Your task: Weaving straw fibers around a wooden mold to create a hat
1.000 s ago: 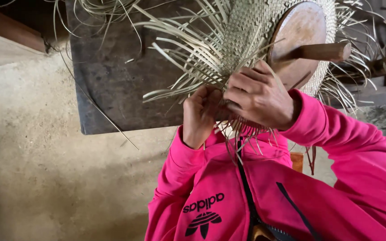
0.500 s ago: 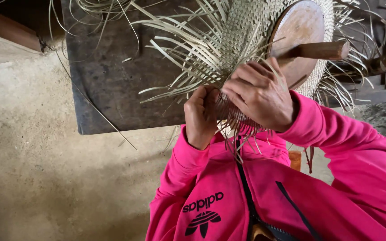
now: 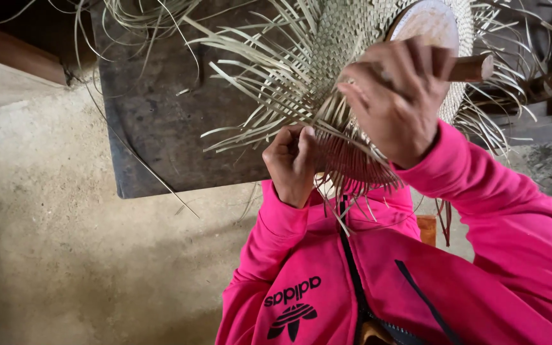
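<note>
Both hands, left hand point(image 3: 292, 163) and right hand point(image 3: 397, 102), on half-woven straw hat point(image 3: 340, 45); pink sleeves point(image 3: 480, 198)

We wear a bright pink zip-up jacket point(image 3: 327, 268) with long sleeves that reach the wrists and end in snug ribbed cuffs. A dark zipper point(image 3: 349, 255) runs down the middle of the chest, and a second dark zip line slants across the right side of the front. A black printed logo with a leaf-like emblem sits on the left chest. The fabric looks smooth, with soft folds at the elbows and shoulders. Our left hand point(image 3: 292, 163) and right hand point(image 3: 397, 96) are bare, with no gloves, rings or watch showing.
</note>
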